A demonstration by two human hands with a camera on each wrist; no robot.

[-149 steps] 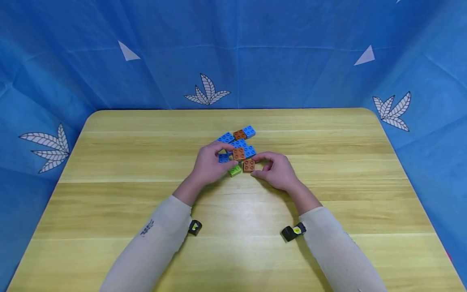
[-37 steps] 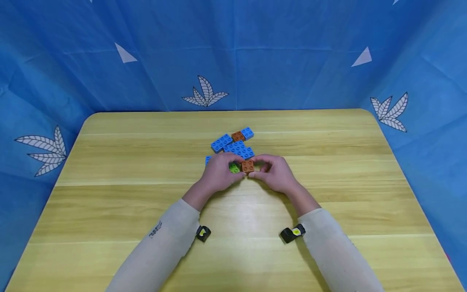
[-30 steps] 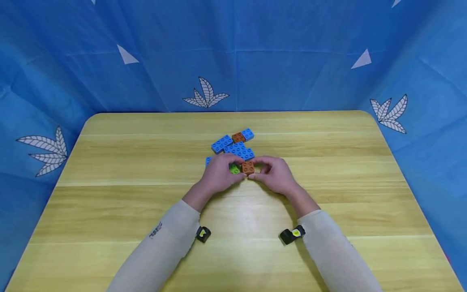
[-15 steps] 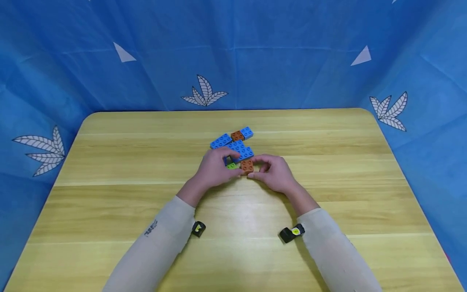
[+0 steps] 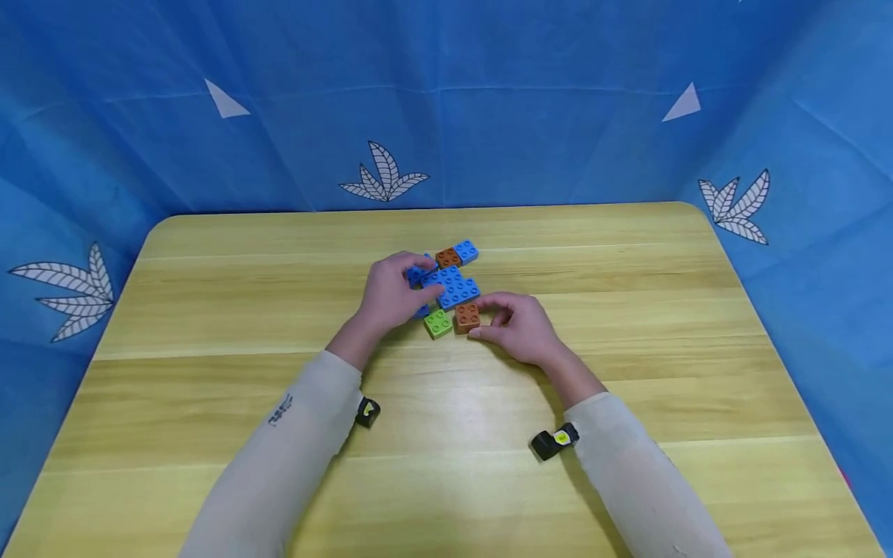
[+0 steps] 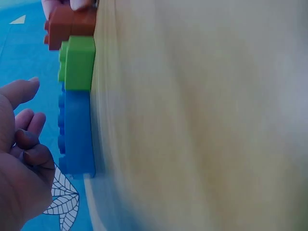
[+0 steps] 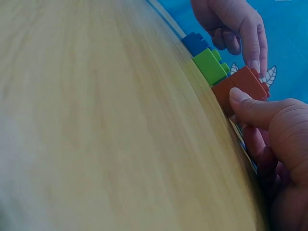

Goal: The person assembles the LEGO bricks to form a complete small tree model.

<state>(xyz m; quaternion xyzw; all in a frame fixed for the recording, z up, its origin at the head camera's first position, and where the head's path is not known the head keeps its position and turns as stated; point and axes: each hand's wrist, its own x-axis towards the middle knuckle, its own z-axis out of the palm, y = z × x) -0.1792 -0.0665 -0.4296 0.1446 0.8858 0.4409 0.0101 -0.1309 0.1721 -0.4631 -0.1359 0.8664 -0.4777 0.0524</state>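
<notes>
Two orange toy building bricks [image 5: 467, 318], stacked one on the other, stand on the table. My right hand [image 5: 519, 329] pinches this stack between thumb and fingers; the right wrist view shows the thumb [image 7: 240, 98] on its side. Just left of it sits a green brick [image 5: 438, 324]. My left hand [image 5: 392, 293] hovers above the blue bricks at the left, thumb and index finger spread, holding nothing. Below it a blue brick [image 5: 415, 273] and another blue brick [image 5: 422, 311] are partly hidden. A wider blue piece [image 5: 456, 287] lies between the hands.
Behind the wider blue piece are a brown-orange brick [image 5: 448, 258] and a small blue brick [image 5: 465, 251], side by side. The wooden table [image 5: 628, 310] extends around the group. A blue patterned cloth [image 5: 530, 139] hangs beyond its far edge.
The orange brick held earlier by my left hand now sits on the other orange brick. My left hand has let go and moved left and away, uncovering the green brick.
</notes>
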